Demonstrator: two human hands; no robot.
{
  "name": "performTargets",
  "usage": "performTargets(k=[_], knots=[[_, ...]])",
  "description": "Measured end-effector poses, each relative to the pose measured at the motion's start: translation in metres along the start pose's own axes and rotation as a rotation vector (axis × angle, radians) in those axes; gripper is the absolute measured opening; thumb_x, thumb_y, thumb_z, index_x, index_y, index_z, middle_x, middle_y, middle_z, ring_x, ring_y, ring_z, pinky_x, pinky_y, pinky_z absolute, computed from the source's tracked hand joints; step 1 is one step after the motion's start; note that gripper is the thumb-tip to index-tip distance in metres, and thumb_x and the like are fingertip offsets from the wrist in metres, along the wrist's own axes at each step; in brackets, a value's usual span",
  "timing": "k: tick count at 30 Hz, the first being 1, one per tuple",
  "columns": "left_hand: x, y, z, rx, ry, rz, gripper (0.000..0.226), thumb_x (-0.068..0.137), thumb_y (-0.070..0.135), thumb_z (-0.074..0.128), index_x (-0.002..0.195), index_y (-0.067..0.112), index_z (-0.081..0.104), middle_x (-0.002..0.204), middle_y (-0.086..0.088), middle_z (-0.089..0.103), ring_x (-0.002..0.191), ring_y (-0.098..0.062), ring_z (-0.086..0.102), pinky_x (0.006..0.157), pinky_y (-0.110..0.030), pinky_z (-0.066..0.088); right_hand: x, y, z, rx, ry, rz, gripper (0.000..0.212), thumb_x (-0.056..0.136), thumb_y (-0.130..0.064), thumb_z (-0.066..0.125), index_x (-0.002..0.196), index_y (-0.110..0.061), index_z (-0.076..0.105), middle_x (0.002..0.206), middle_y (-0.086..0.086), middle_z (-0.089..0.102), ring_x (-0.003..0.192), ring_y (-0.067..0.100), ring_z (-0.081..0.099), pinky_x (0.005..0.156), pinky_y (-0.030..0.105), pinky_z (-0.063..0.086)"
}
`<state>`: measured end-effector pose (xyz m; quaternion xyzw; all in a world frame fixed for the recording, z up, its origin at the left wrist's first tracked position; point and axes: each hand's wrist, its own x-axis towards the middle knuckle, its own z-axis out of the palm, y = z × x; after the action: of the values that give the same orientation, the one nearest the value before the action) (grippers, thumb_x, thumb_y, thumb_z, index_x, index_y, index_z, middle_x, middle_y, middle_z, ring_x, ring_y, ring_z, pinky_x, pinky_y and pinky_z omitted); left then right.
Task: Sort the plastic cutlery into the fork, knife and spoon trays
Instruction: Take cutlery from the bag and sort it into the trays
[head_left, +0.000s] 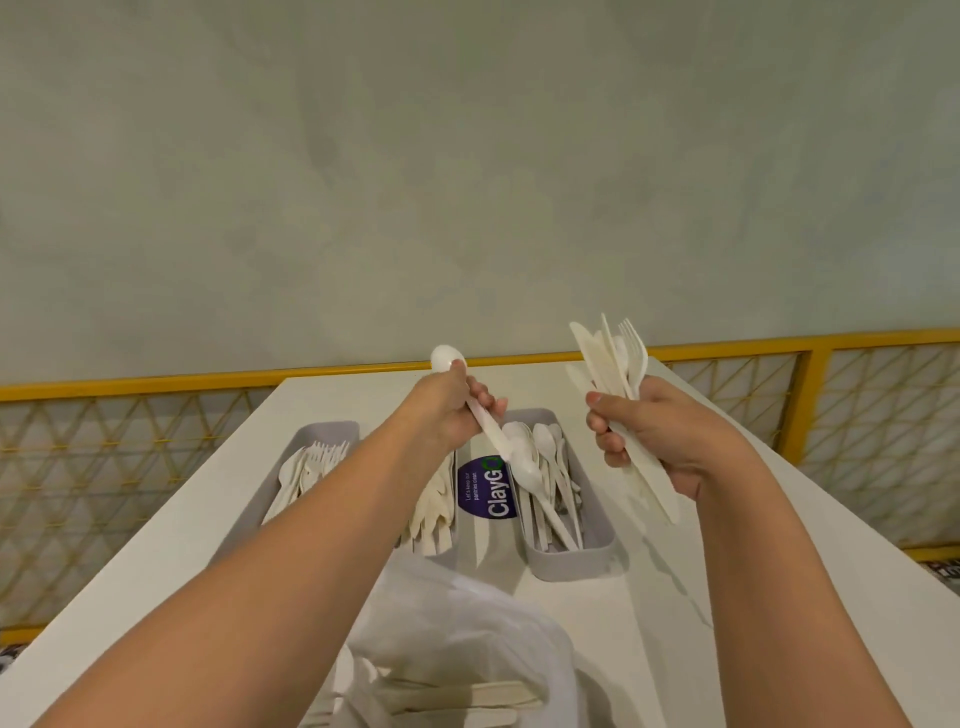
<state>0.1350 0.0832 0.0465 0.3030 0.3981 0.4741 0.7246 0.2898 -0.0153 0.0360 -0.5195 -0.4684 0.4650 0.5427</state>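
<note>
My left hand (451, 410) grips a white plastic spoon (448, 358), bowl up and away, handle slanting down toward the spoon tray (597, 558). That grey tray on the right holds several spoons. My right hand (654, 431) grips a bundle of mixed cutlery (615, 358), knives and a fork pointing up. The grey fork tray (332, 428) on the left holds several forks. Between them, the knife tray's knives (434, 512) show partly behind my left forearm.
A clear plastic bag (467, 623) with more cutlery lies at the near edge of the white table (753, 571). A purple "ClayGo" sticker (488, 488) sits between the trays. A yellow-framed lattice railing (810, 405) runs behind the table.
</note>
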Motion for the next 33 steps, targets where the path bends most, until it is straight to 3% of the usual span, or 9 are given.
performTargets(k=[8, 10, 13, 16, 20, 22, 26, 29, 33], knots=[[0.019, -0.052, 0.022, 0.499, -0.015, -0.068, 0.021, 0.094, -0.01, 0.024, 0.09, 0.0, 0.041, 0.068, -0.011, 0.042, 0.054, -0.015, 0.038, 0.042, -0.022, 0.043, 0.001, 0.001, -0.002, -0.005, 0.043, -0.013, 0.011, 0.096, -0.013, 0.051, 0.104, -0.006, 0.047, 0.062, 0.004, 0.052, 0.041, 0.009, 0.042, 0.039, 0.02, 0.038], [0.027, -0.064, 0.025, 0.644, 0.025, 0.0, 0.02, 0.094, -0.007, 0.03, 0.097, -0.002, 0.049, 0.079, -0.017, 0.052, 0.066, -0.02, 0.05, 0.06, -0.029, 0.054, 0.0, 0.0, -0.003, -0.005, 0.04, -0.017, 0.009, 0.096, -0.013, 0.051, 0.102, -0.007, 0.047, 0.062, 0.004, 0.052, 0.041, 0.009, 0.042, 0.039, 0.02, 0.038], [0.039, -0.081, 0.026, 0.824, 0.054, 0.1, 0.039, 0.092, -0.003, 0.039, 0.131, -0.006, 0.041, 0.118, -0.023, 0.057, 0.097, -0.03, 0.057, 0.09, -0.038, 0.051, 0.0, 0.0, -0.004, -0.002, 0.039, -0.015, 0.007, 0.096, -0.013, 0.051, 0.1, -0.008, 0.047, 0.062, 0.004, 0.051, 0.041, 0.009, 0.042, 0.039, 0.02, 0.038], [0.039, -0.091, 0.028, 0.991, 0.122, 0.176, 0.038, 0.095, 0.004, 0.037, 0.131, -0.007, 0.042, 0.134, -0.025, 0.048, 0.122, -0.037, 0.05, 0.098, -0.038, 0.044, -0.001, -0.001, -0.004, 0.0, 0.038, -0.02, 0.007, 0.096, -0.012, 0.05, 0.1, -0.007, 0.047, 0.061, 0.004, 0.051, 0.041, 0.009, 0.041, 0.04, 0.021, 0.038], [0.04, -0.095, 0.028, 1.092, 0.128, 0.179, 0.045, 0.1, 0.016, 0.034, 0.14, -0.004, 0.031, 0.145, -0.02, 0.035, 0.132, -0.031, 0.039, 0.107, -0.034, 0.034, -0.002, -0.001, -0.003, 0.0, 0.025, -0.024, 0.006, 0.096, -0.012, 0.051, 0.099, -0.007, 0.048, 0.061, 0.004, 0.051, 0.041, 0.009, 0.042, 0.041, 0.021, 0.038], [0.038, -0.092, 0.027, 1.071, 0.099, 0.177, 0.041, 0.099, 0.013, 0.034, 0.137, -0.003, 0.036, 0.141, -0.02, 0.04, 0.127, -0.029, 0.042, 0.106, -0.035, 0.035, -0.003, -0.001, -0.002, 0.003, 0.018, -0.024, 0.006, 0.095, -0.012, 0.051, 0.098, -0.007, 0.049, 0.061, 0.004, 0.052, 0.041, 0.009, 0.043, 0.041, 0.021, 0.038], [0.03, -0.073, 0.026, 0.936, 0.001, 0.279, 0.017, 0.095, 0.011, 0.045, 0.106, 0.007, 0.058, 0.097, -0.012, 0.06, 0.093, -0.024, 0.053, 0.082, -0.032, 0.045, -0.005, -0.003, 0.002, -0.006, -0.02, -0.045, 0.01, 0.096, -0.011, 0.05, 0.087, -0.005, 0.053, 0.062, 0.006, 0.053, 0.041, 0.009, 0.045, 0.04, 0.02, 0.039], [0.012, -0.056, 0.025, 0.682, -0.149, 0.29, 0.035, 0.098, 0.027, 0.041, 0.109, 0.001, 0.062, 0.1, -0.017, 0.063, 0.09, -0.025, 0.061, 0.087, -0.039, 0.052, -0.007, -0.006, 0.005, 0.023, -0.047, -0.068, 0.023, 0.095, -0.009, 0.051, 0.074, -0.004, 0.058, 0.062, 0.01, 0.055, 0.042, 0.011, 0.047, 0.041, 0.019, 0.04], [-0.02, -0.031, 0.026, 0.586, -0.359, 0.322, 0.054, 0.098, 0.048, 0.031, 0.094, 0.008, 0.066, 0.07, -0.002, 0.066, 0.068, -0.016, 0.061, 0.083, -0.038, 0.053, -0.009, -0.007, 0.008, 0.134, -0.085, -0.092, 0.015, 0.094, -0.004, 0.05, 0.084, 0.001, 0.06, 0.058, 0.009, 0.06, 0.04, 0.01, 0.048, 0.039, 0.019, 0.04]])
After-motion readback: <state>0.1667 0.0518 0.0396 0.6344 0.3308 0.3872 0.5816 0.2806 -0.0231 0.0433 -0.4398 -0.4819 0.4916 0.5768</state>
